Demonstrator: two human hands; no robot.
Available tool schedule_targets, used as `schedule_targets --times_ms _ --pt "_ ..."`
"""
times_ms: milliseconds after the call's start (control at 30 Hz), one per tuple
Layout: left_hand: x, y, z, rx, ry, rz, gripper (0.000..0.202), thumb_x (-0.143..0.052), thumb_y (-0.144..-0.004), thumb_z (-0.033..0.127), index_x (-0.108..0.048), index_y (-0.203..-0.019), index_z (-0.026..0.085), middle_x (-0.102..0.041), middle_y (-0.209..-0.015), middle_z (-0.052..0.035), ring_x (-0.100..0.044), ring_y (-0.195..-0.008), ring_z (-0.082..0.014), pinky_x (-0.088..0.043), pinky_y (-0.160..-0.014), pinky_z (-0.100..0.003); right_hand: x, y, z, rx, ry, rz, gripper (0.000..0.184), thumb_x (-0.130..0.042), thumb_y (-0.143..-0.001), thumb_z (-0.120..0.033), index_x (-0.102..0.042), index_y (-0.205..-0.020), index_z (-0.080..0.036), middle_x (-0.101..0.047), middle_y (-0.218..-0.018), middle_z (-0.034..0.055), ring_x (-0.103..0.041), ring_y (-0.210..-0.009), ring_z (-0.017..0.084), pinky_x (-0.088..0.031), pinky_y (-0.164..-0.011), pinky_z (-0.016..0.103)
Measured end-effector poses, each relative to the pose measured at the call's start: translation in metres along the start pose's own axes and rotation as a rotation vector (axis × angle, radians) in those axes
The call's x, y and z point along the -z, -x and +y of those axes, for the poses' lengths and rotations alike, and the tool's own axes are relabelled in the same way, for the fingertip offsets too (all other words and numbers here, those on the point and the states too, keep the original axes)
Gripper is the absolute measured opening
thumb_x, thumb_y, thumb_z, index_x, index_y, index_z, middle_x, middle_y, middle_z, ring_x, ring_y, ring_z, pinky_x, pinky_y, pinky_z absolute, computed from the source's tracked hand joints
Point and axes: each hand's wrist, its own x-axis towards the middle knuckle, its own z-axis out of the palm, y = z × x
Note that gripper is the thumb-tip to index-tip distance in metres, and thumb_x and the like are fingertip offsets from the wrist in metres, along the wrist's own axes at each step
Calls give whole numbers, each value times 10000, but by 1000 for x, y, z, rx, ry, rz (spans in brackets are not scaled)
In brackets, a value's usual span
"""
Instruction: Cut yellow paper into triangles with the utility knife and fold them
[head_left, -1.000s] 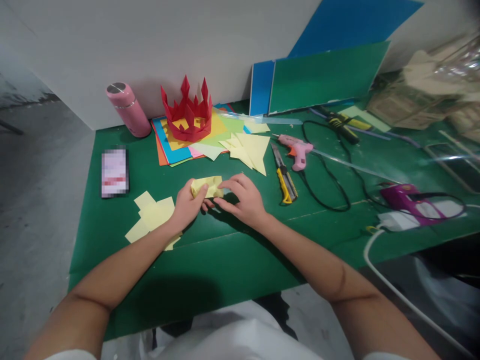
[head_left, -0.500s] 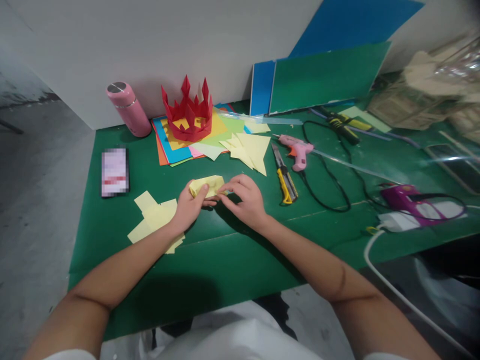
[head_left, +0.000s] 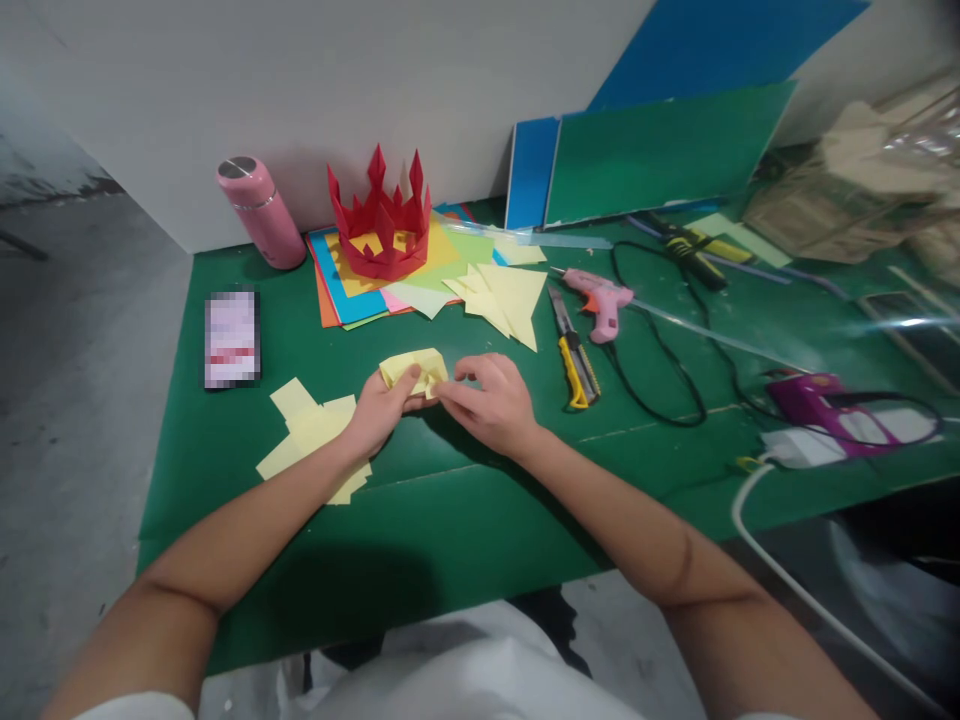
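Note:
A piece of folded yellow paper (head_left: 411,370) is held above the green table, its thumb-side face toward me. My left hand (head_left: 382,408) is closed on it, thumb on top and fingers underneath. At the paper's right edge, my right hand (head_left: 491,402) pinches with thumb and forefinger; the other fingers are curled. Loose yellow paper pieces (head_left: 311,430) lie beside my left forearm. Beyond my hands, several folded yellow papers (head_left: 510,295) rest near a red folded-paper crown (head_left: 386,240), which stands on a stack of coloured sheets (head_left: 349,300).
A yellow utility knife (head_left: 574,365) and a pink glue gun (head_left: 602,300) with a black cord lie to the right. At the left are a pink bottle (head_left: 266,215) and a blurred-out phone (head_left: 232,338). A power strip (head_left: 799,447) and cardboard (head_left: 810,205) are far right.
The right edge of the folded paper now shows a raised, opened flap. My right hand has shifted slightly right and its fingers have curled more. The view has moved a little.

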Motion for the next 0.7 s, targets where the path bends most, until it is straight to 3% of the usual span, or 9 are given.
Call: schedule_targets --times_ms 233,500,700 --pt "1 -1 -3 -15 -25 0 286 -667 -818 341 -638 -993 116 -733 -938 -85 -706 -811 -167 -599 -768 -321 5 -4 1 152 89 13 154 -536 -902 -200 -642 -806 -256 -626 -920 34 -494 -828 173 -387 -759 318" --pt "0 1 0 7 -29 -6 277 -652 -831 327 -644 -1027 132 -735 -961 -75 -715 -792 -162 -602 -793 -327 2 -1 6 -9 69 15 147 -575 -905 -371 -646 -890 -243 -629 -913 49 -508 -841 197 -367 -746 348" --pt "2 1 0 20 -22 -39 240 -608 -848 237 -629 -1052 113 -720 -1018 -112 -714 -863 -181 -601 -820 -328 3 0 4 -16 52 48 118 -569 -913 -290 -674 -861 -274 -628 -862 26 -492 -807 177 -355 -729 342"
